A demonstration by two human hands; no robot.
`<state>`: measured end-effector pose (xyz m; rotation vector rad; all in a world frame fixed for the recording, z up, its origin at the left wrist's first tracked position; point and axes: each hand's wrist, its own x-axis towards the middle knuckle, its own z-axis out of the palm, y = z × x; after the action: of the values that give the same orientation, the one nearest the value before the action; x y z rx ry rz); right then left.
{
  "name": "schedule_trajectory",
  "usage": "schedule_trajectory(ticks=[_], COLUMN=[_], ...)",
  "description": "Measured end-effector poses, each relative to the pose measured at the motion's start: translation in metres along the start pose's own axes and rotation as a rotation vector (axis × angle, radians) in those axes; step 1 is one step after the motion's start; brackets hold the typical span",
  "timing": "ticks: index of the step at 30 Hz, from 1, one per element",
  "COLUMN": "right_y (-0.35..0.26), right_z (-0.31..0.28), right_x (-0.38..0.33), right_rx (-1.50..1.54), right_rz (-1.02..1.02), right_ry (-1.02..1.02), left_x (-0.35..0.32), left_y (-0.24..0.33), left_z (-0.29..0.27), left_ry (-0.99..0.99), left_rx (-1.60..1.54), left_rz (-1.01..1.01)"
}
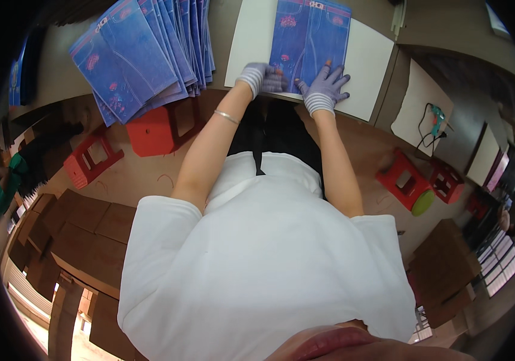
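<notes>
A blue flat piece printed like denim jeans with pink flowers lies on white sheets at the table's near edge. My right hand, in a purple-and-white striped fingerless glove, rests on its lower right part with the fingers spread. At the lower left corner of the same piece is my left hand, gloved alike. Its fingers point right and are smeared, so whether they grip the edge is unclear. Left of both hands, a fanned pile of matching blue printed pieces overhangs the table edge slightly.
Red plastic stools stand under the table's left side, with more red stools at the right. A teal corded tool lies on the right-hand surface. Brown cartons are stacked behind me on the left. Another person's green sleeve shows far left.
</notes>
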<state>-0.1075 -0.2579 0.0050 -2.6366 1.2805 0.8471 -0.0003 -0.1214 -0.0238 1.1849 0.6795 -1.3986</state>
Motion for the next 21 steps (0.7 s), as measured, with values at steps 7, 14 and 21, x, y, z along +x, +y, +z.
schedule_trajectory(ticks=[7,14,21], right_y=[-0.006,0.000,0.001], right_z=[-0.002,0.003,0.001], right_x=[0.000,0.005,-0.005], right_rx=[-0.026,-0.027,0.006], right_rz=[-0.040,-0.020,-0.058], right_ry=[-0.050,-0.016,0.005], left_x=[0.113,0.096,-0.010], left_y=[0.152,0.040,-0.152], left_z=[-0.008,-0.025,-0.109], left_ry=[-0.105,-0.034,0.166], left_rx=[-0.262,-0.102,0.481], left_rz=[0.209,0.331,0.068])
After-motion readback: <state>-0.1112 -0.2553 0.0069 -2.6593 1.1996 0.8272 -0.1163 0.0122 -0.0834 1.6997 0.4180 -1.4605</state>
